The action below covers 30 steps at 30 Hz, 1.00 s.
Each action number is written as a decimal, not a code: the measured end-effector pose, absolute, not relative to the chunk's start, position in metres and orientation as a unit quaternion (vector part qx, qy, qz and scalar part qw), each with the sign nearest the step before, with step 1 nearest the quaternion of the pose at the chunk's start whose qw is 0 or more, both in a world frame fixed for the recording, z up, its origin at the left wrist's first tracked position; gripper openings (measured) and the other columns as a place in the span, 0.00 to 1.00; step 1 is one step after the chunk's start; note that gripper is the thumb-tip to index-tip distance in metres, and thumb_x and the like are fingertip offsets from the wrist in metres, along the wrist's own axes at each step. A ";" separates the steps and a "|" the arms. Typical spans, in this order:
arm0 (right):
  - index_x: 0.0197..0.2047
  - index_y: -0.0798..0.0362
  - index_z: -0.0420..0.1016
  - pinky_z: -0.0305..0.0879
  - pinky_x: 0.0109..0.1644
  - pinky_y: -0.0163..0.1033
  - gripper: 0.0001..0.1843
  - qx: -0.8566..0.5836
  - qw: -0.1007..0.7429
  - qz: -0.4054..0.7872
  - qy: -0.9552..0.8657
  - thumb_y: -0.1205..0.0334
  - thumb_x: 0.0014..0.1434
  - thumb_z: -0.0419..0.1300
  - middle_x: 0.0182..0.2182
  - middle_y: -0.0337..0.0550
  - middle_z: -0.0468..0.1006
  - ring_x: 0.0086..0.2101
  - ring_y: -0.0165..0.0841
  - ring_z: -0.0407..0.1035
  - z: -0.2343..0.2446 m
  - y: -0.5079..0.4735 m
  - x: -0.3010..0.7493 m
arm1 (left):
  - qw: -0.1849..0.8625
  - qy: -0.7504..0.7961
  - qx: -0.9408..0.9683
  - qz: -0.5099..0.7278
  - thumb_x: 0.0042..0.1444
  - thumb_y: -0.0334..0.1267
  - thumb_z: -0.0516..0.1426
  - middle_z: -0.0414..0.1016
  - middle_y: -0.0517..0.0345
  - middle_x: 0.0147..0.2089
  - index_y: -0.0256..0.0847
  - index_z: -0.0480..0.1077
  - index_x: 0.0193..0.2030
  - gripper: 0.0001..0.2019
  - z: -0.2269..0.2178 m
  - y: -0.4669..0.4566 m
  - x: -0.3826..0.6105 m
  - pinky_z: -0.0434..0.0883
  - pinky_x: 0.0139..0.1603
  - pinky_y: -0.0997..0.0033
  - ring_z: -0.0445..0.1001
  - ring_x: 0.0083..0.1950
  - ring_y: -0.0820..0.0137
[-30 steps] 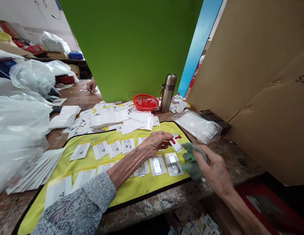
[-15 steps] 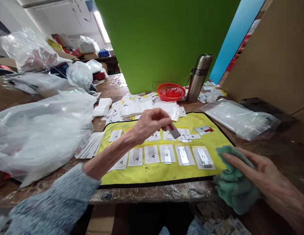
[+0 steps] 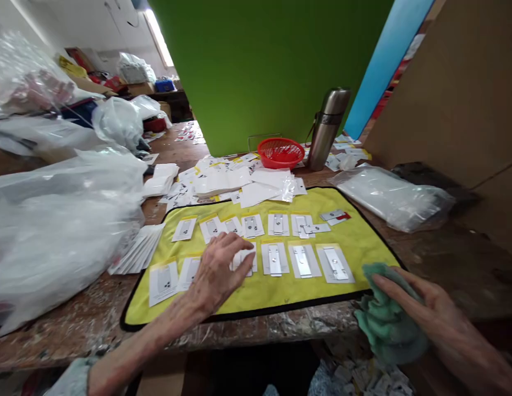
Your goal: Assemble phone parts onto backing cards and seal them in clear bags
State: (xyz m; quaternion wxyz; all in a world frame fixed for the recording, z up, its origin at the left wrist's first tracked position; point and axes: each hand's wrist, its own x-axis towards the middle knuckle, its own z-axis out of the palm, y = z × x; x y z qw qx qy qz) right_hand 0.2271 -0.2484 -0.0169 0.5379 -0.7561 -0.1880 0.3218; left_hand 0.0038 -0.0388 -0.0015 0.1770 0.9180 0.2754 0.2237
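Observation:
My left hand (image 3: 218, 269) is above the front row of cards, thumb and fingers apart, with nothing visible between them. Just beyond its fingertips lies a white card (image 3: 250, 248), partly hidden, with what looks like a metal clip on it. To its right, three cards bear silver metal clips (image 3: 275, 260). Cards printed with a phone shape (image 3: 163, 281) lie at the left. A back row of cards (image 3: 184, 229) runs behind, some with clips. Bunched in my right hand (image 3: 435, 305) is a green cloth (image 3: 390, 324), at the right front edge of the yellow mat (image 3: 256, 294).
Loose clips (image 3: 332, 215), one with a red part, lie at the mat's back right. Beyond are paper stacks (image 3: 223, 181), a red basket (image 3: 280, 153) and a steel thermos (image 3: 329, 129). Plastic bags (image 3: 66, 214) crowd the left; another plastic bag (image 3: 394, 195) lies right.
My left hand has come down and leftward to the front row; the clip with a red part is out of its fingers. My right hand still holds the cloth. The view has shifted slightly.

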 end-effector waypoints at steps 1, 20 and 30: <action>0.28 0.50 0.70 0.59 0.14 0.34 0.16 -0.762 0.528 0.323 -0.190 0.46 0.47 0.64 0.14 0.31 0.63 0.12 0.28 0.58 -0.018 -0.249 0.230 | 0.212 0.278 0.914 0.207 0.56 0.35 0.54 0.75 0.54 0.36 0.41 0.72 0.36 0.06 0.006 -0.033 0.017 0.67 0.45 0.61 0.72 0.39 0.65; 0.34 0.54 0.76 0.68 0.30 0.35 0.18 -0.777 0.506 0.308 -0.215 0.46 0.51 0.62 0.29 0.43 0.76 0.30 0.35 0.70 -0.033 -0.257 0.248 | 0.302 0.203 0.931 -0.006 0.43 0.30 0.61 0.70 0.56 0.33 0.40 0.63 0.28 0.09 -0.017 -0.016 0.253 0.63 0.35 0.71 0.69 0.37 0.65; 0.35 0.51 0.70 0.64 0.31 0.31 0.11 -0.759 0.493 0.297 -0.305 0.53 0.58 0.54 0.28 0.35 0.71 0.29 0.30 0.66 -0.022 -0.263 0.257 | 0.538 0.236 0.809 0.037 0.45 0.32 0.59 0.64 0.65 0.20 0.38 0.67 0.24 0.04 -0.001 -0.021 0.240 0.56 0.24 0.77 0.60 0.23 0.77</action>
